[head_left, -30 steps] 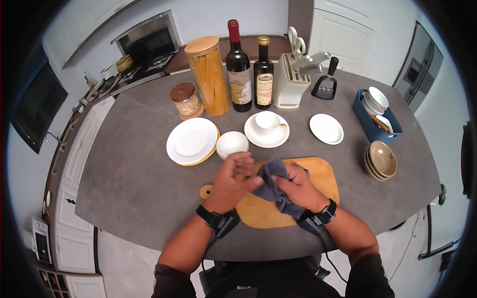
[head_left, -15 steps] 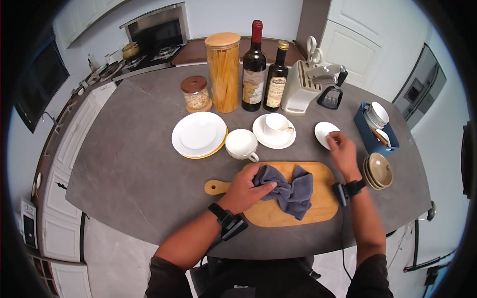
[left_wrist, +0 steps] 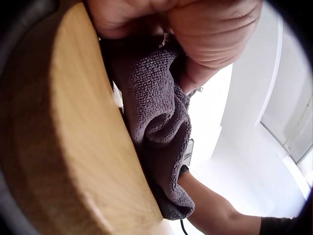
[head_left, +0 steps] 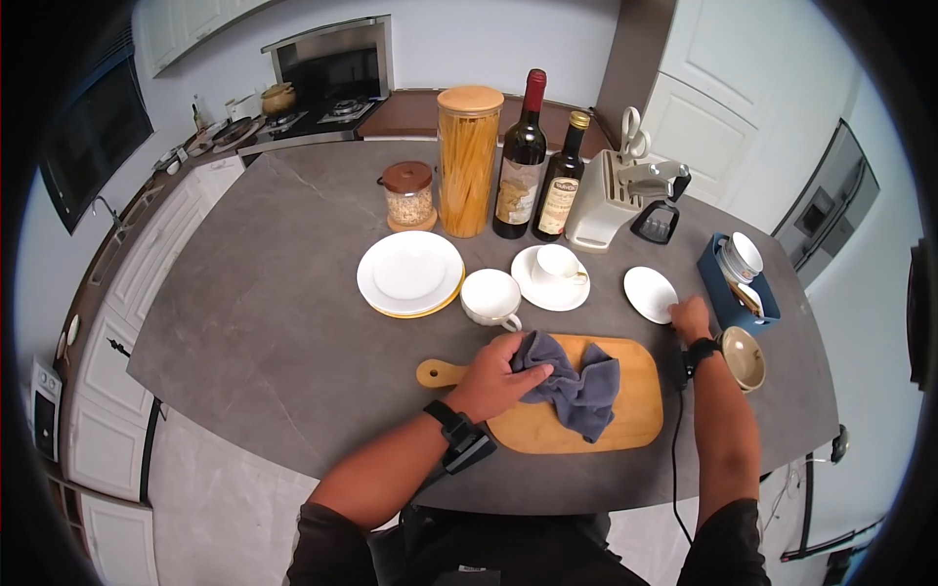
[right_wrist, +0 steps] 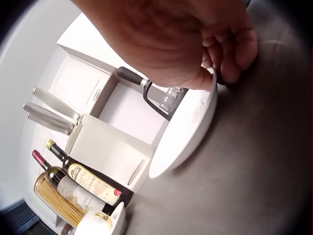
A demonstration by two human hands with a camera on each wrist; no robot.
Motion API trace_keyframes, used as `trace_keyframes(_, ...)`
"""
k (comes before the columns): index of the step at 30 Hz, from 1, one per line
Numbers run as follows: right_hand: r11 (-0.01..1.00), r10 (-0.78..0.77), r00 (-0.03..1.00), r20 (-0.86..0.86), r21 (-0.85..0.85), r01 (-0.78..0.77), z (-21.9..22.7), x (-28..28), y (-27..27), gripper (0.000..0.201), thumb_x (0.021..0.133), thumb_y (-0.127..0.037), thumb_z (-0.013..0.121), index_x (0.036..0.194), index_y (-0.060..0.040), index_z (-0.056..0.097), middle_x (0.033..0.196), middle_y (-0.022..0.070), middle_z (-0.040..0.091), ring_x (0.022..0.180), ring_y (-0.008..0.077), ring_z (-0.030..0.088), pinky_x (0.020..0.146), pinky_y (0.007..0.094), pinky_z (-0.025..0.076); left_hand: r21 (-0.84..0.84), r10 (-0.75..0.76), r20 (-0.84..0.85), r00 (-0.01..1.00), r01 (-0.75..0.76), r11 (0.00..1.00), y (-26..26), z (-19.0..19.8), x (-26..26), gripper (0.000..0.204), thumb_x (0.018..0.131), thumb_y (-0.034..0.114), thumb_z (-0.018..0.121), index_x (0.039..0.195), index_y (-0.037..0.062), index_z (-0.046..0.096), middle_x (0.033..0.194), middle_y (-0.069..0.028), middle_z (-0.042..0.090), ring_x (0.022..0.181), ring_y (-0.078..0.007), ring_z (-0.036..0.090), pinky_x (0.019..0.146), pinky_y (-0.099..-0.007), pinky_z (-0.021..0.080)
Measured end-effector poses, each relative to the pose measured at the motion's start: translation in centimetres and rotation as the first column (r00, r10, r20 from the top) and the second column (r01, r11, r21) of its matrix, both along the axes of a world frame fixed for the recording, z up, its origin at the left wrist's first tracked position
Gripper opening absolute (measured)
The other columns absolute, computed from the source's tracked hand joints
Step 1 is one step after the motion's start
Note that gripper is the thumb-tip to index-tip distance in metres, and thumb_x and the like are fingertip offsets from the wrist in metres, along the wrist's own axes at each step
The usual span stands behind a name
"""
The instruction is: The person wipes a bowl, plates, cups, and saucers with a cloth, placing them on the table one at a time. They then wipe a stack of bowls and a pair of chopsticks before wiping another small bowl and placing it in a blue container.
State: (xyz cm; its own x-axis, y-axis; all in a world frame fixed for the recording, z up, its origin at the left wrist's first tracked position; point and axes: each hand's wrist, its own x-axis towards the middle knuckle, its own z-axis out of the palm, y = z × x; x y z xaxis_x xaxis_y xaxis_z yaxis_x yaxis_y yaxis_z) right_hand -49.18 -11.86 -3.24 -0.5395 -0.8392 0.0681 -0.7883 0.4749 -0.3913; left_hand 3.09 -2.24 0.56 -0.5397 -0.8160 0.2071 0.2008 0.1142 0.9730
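On the wooden board point(head_left: 635, 391) lies a crumpled grey cloth point(head_left: 584, 391). My left hand point(head_left: 491, 379) grips the cloth's left end, thumb on top; in the left wrist view the hand point(left_wrist: 210, 34) pinches the cloth point(left_wrist: 156, 98). My right hand point(head_left: 690, 320) is at the right edge of a small white plate point(head_left: 649, 294). The right wrist view shows the right hand's point(right_wrist: 195, 44) thumb over the rim of the plate point(right_wrist: 183, 132), fingers on the far side, the plate tilted against the grey table.
White plates point(head_left: 410, 273), a white cup point(head_left: 490, 296) and a cup on a saucer point(head_left: 555, 266) stand behind the board. Farther back are jars, bottles point(head_left: 520, 181) and a knife block point(head_left: 596, 210). Brown bowls point(head_left: 745, 359) and a blue basket point(head_left: 718, 293) are at the right.
My right hand has let go of the cloth and moved right to the small plate, now gripping its edge. The cloth lies on the board, and my left hand has come onto it.
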Motion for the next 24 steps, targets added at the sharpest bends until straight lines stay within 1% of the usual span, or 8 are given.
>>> trace_keyframes(1, 0.998, 0.011, 0.972, 0.233, 0.059, -0.026, -0.6, -1.0, -0.5, 0.029, 0.092, -0.016, 0.065, 0.102, 0.0101, 0.071, 0.089, 0.0271, 0.076, 0.073, 0.0361, 0.078, 0.064, 0.0454, 0.062, 0.0, 0.003, 0.008, 1.0, -0.003, 1.0, 0.0, 0.0, 0.0, 0.032, 0.102, 0.009, 0.075, 0.129, -0.0025, 0.063, 0.116, -0.002, 0.072, 0.106, -0.0072, 0.066, 0.094, -0.027, 0.056)
trace_keyframes(2, 0.998, 0.014, 0.973, 0.229, 0.058, -0.028, 0.5, 0.4, 0.2, 0.029, 0.092, -0.016, 0.065, 0.102, 0.0101, 0.071, 0.089, 0.0271, 0.076, 0.073, 0.0361, 0.078, 0.064, 0.0454, 0.062, -0.002, 0.005, 0.004, 1.0, -0.005, 1.0, 0.0, 0.0, 0.0, 0.032, 0.102, 0.009, 0.075, 0.129, -0.0025, 0.063, 0.116, -0.002, 0.072, 0.106, -0.0072, 0.066, 0.094, -0.027, 0.056)
trace_keyframes(4, 0.976, 0.036, 0.813, 0.581, -0.196, 0.097, 2.7, 3.4, 2.4, 0.024, 0.095, -0.008, 0.059, 0.103, 0.0121, 0.069, 0.08, 0.022, 0.074, 0.059, 0.0278, 0.074, 0.047, 0.0351, 0.057, 0.008, 0.074, -0.005, 0.997, -0.074, 0.997, 0.2, 0.0, 0.0, 0.034, 0.102, 0.016, 0.076, 0.128, -0.0024, 0.064, 0.114, -0.0069, 0.074, 0.103, -0.0093, 0.068, 0.091, -0.0293, 0.056)
trace_keyframes(8, 0.935, 0.073, 0.878, 0.473, -0.34, 0.106, 5.4, 7.2, 4.7, 0.019, 0.098, -0.005, 0.057, 0.106, 0.0102, 0.066, 0.083, 0.0195, 0.073, 0.059, 0.0264, 0.073, 0.045, 0.0313, 0.055, -0.067, 0.187, 0.005, 0.982, -0.186, 0.98, -0.1, -0.2, -0.1, 0.035, 0.103, 0.017, 0.073, 0.13, -0.0028, 0.061, 0.116, -0.0083, 0.073, 0.105, -0.0091, 0.066, 0.093, -0.0303, 0.055)
trace_keyframes(11, 0.895, 0.222, 0.829, 0.513, -0.445, 0.036, 8.2, 10.8, 7.4, 0.018, 0.1, -0.008, 0.06, 0.109, 0.0074, 0.064, 0.083, 0.0152, 0.072, 0.055, 0.0212, 0.069, 0.042, 0.0299, 0.052, -0.046, 0.207, -0.023, 0.978, -0.208, 0.977, -0.3, -0.5, -0.3, 0.034, 0.104, 0.016, 0.072, 0.13, -0.0023, 0.058, 0.118, -0.0081, 0.071, 0.108, -0.0097, 0.065, 0.096, -0.0313, 0.054)
trace_keyframes(15, 0.816, 0.545, 0.66, 0.517, -0.507, -0.277, 9.8, 16.2, 11.0, 0.012, 0.103, -0.009, 0.062, 0.109, 0.0003, 0.065, 0.087, 0.0031, 0.068, 0.072, 0.0092, 0.063, 0.062, 0.0255, 0.05, 0.106, 0.207, -0.245, 0.947, -0.186, 0.977, -0.4, -0.9, -1.0, 0.027, 0.107, 0.016, 0.068, 0.126, 0.0, 0.059, 0.118, -0.0056, 0.07, 0.109, -0.0094, 0.064, 0.096, -0.0295, 0.053)
trace_keyframes(20, 0.814, 0.58, 0.657, 0.481, -0.357, -0.458, 10.0, 21.4, 13.7, 0.014, 0.105, -0.012, 0.063, 0.11, 0.0008, 0.064, 0.089, 0.0018, 0.068, 0.079, 0.009, 0.062, 0.071, 0.0278, 0.05, 0.101, 0.135, -0.323, 0.937, -0.108, 0.989, 0.7, 1.0, -0.6, 0.026, 0.111, 0.018, 0.064, 0.129, 0.0005, 0.061, 0.121, -0.0051, 0.07, 0.108, -0.0073, 0.063, 0.095, -0.0272, 0.054)
trace_keyframes(24, 0.816, 0.569, 0.575, 0.588, -0.314, -0.486, 9.6, 22.3, 13.5, 0.018, 0.105, -0.012, 0.063, 0.116, 0.0017, 0.066, 0.094, 0.0026, 0.07, 0.084, 0.0096, 0.064, 0.076, 0.0289, 0.052, -0.016, -0.036, -0.167, 0.985, 0.034, 0.999, 0.5, 0.9, 0.4, 0.03, 0.116, 0.024, 0.051, 0.122, -0.0001, 0.069, 0.133, -0.0091, 0.069, 0.107, -0.0102, 0.065, 0.091, -0.0274, 0.055)
